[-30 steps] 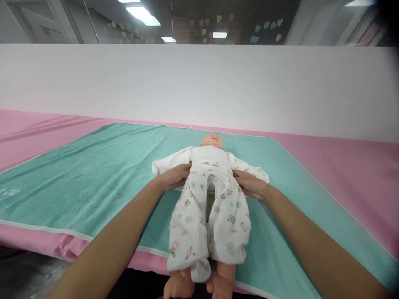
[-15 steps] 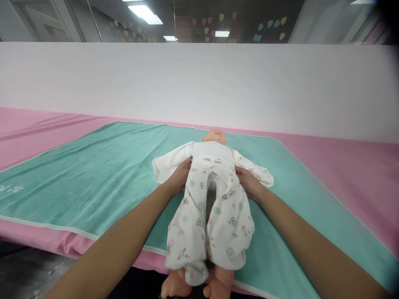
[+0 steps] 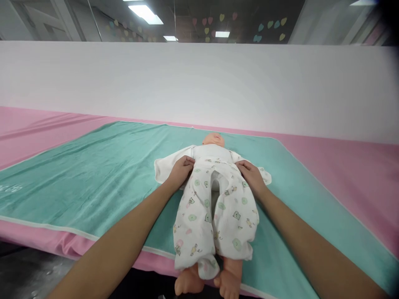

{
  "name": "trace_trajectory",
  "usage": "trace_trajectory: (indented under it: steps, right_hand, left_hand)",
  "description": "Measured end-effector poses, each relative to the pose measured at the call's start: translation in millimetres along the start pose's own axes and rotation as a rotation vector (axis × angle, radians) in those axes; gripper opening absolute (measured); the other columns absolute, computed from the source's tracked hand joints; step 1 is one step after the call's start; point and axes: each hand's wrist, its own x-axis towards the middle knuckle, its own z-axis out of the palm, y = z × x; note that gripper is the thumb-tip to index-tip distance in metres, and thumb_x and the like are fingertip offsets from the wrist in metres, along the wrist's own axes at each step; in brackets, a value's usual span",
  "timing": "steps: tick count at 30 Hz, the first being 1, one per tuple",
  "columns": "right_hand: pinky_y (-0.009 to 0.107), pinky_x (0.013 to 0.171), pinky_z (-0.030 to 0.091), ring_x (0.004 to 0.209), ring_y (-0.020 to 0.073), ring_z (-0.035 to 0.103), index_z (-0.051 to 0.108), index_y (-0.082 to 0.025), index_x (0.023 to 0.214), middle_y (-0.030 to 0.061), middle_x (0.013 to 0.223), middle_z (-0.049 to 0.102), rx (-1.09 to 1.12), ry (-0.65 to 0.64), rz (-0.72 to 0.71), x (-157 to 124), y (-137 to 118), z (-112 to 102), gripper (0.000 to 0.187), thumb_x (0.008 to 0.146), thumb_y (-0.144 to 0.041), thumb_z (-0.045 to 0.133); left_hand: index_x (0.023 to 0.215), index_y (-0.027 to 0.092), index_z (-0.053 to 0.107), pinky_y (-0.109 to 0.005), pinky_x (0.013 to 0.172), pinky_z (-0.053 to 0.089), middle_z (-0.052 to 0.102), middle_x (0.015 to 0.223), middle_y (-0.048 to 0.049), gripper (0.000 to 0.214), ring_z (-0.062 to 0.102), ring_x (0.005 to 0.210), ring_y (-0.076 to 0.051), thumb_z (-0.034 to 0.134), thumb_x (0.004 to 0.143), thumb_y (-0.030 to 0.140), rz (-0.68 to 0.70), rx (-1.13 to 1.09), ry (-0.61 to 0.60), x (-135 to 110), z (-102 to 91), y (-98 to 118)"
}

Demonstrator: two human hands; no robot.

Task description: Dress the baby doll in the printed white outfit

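Note:
A baby doll (image 3: 213, 141) lies on its back on a teal towel (image 3: 93, 178), head away from me, bare feet (image 3: 205, 282) past the table's near edge. It wears a white top and white patterned trousers (image 3: 215, 216). My left hand (image 3: 180, 171) grips the trousers' waistband at the doll's left-hand side in view. My right hand (image 3: 252, 176) grips the waistband on the other side. Both hands have their fingers curled on the cloth at the doll's waist.
The towel lies on a pink padded surface (image 3: 349, 166). A long white wall panel (image 3: 199, 83) runs behind it. The dark floor (image 3: 25, 274) shows below the near edge at the left.
Both hands have slid a little up the doll's body with the waistband, and the trousers sit higher at the waist. The doll has shifted slightly to the right.

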Motion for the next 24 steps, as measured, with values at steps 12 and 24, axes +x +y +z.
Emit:
trace_trajectory:
  steps: [12, 24]
  right_hand:
    - [0.032, 0.08, 0.038, 0.092, 0.0187, 0.05, 0.052, -0.02, 0.073, 0.0044, 0.113, 0.053, -0.159, -0.325, -0.249, 10.8, -29.8, -3.5, 0.024, 0.077, -0.042, 0.06]
    - [0.028, 0.061, 0.03, 0.062, 0.0173, 0.041, 0.038, -0.023, 0.076, -0.0019, 0.065, 0.044, -0.327, 0.113, -0.187, 33.1, -4.4, 34.8, 0.024, 0.083, -0.045, 0.043]
  left_hand:
    - [0.082, 0.02, 0.059, -0.028, 0.09, 0.036, 0.052, 0.121, -0.005, 0.019, 0.049, 0.105, -0.018, 0.063, 0.074, 0.037, 0.168, 0.215, -0.127, -1.1, -4.9, 14.1]
    - [0.081, 0.023, 0.04, -0.029, 0.061, 0.029, 0.051, 0.064, -0.001, 0.014, 0.048, 0.063, -0.021, 0.046, 0.086, 0.035, 0.312, 0.737, 0.047, 37.4, 9.9, 29.1]
